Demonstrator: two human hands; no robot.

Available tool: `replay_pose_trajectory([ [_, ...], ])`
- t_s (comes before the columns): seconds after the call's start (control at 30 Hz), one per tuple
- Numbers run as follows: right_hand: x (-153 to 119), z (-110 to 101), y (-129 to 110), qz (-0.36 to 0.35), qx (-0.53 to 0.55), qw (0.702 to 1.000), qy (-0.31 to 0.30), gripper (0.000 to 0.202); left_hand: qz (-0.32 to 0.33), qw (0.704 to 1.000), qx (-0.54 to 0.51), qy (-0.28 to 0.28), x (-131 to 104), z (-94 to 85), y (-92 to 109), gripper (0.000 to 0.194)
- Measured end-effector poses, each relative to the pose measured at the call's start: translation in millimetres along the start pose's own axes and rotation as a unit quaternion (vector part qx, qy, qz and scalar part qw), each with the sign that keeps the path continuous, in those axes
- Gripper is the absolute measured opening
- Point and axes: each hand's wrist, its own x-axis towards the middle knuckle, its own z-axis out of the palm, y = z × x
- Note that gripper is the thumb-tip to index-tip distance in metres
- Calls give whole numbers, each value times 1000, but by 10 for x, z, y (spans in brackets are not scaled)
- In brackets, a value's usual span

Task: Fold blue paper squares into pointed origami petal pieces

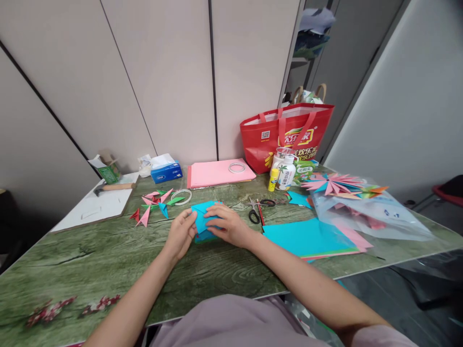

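Note:
A small blue sheet of folded paper (201,222) is held between my two hands over the middle of the table. My left hand (181,233) grips its left edge, thumb on top. Across its right side lie the bent fingers of my right hand (229,225), hiding part of it. More blue paper shows beneath the piece. Left of my hands lie several folded paper pieces (144,216) in pink, red, green and blue, beside a roll of clear tape (181,197). Scissors with black handles (253,215) and a red pencil (261,213) rest to the right.
Blue sheets (304,237) over pink ones lie right. Behind stand a red bag (258,144), a glue stick (273,180), a white bottle (286,173), pink paper (213,173) and a tissue box (166,171). A hammer (115,187) lies left; a paper pinwheel (331,184) sits on a plastic bag (401,224).

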Motion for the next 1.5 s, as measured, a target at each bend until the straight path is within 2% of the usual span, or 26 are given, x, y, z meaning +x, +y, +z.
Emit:
replay_pose_trajectory([
  [0.2,13,-33,-34,-5,-51,999,10,11,-19,999,-13,45,15,-19,38,31],
  [0.37,5,-31,-39,-25,-44,999,-11,17,-10,999,-8,32,28,-59,68,32],
  [0.5,-19,0,-15,-4,-23,1000,-11,21,-15,1000,-4,7,35,-79,71,32],
  [0.63,-30,7,-3,5,-29,999,-24,26,-22,999,5,23,37,-88,57,23],
  [0.77,-5,-25,-32,-5,-58,997,-48,23,-8,999,11,38,26,-78,37,31],
  [0.97,4,-22,-50,-9,-61,998,-24,16,5,998,32,45,-8,-37,19,32],
  [1.07,-16,26,-31,15,0,1000,-3,15,18,997,49,53,-21,-20,-2,31],
  [1.2,-19,63,-30,108,69,990,61,12,25,997,60,42,-34,-12,-28,35],
  [1.3,5,40,-65,164,83,979,88,10,19,994,101,27,-44,-30,-36,44],
  [1.37,22,11,-96,175,93,976,91,8,15,991,131,18,-49,-45,-33,49],
  [1.5,36,-31,-127,151,119,979,71,7,23,989,145,11,-55,-52,-8,52],
])
